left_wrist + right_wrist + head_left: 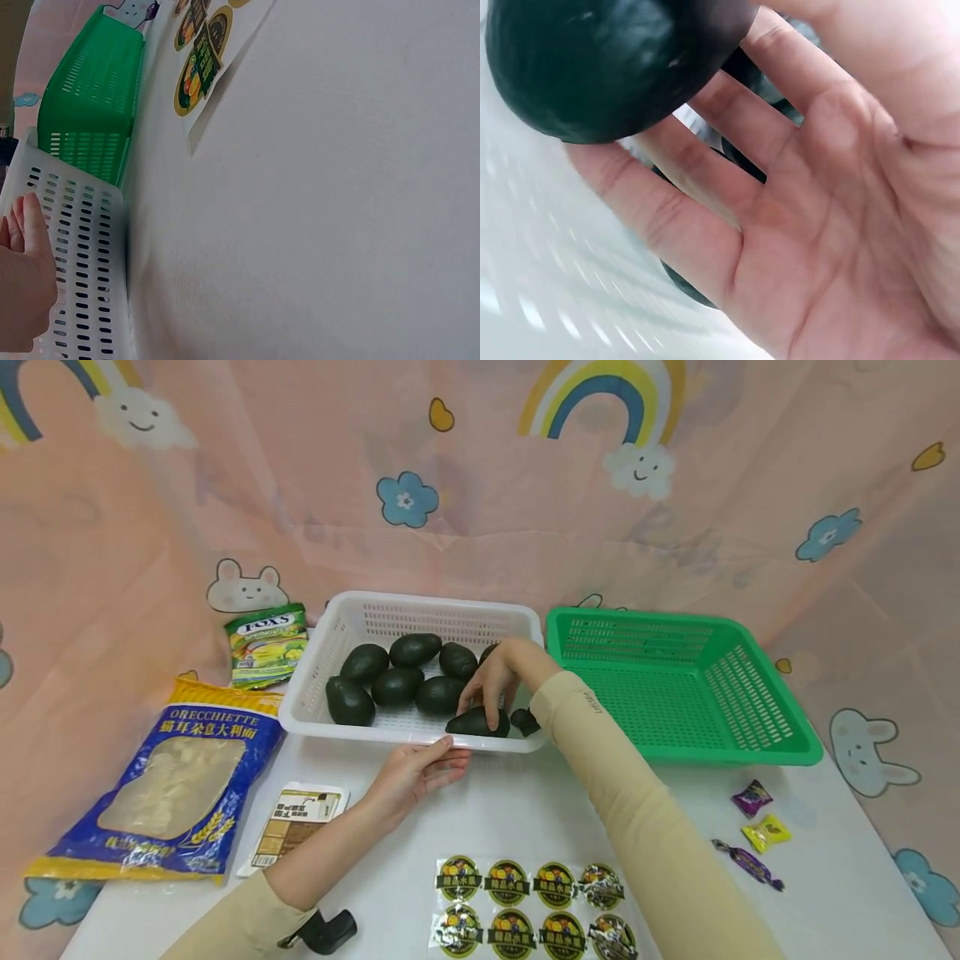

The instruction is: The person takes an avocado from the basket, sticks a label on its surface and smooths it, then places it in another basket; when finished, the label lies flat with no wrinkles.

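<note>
Just inside white basket rim (pixel 352 734), right grip (pixel 497 681) closed around avocado (pixel 468 723); left grip (pixel 412 774) straight-fingered outside

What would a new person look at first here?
Probably the bright green basket on the right, beside a white basket of dark avocados. The right hand's fingers grip one avocado near the white basket's front edge. High on the pink cloth behind, rainbows and smiling clouds stand out too.
</note>
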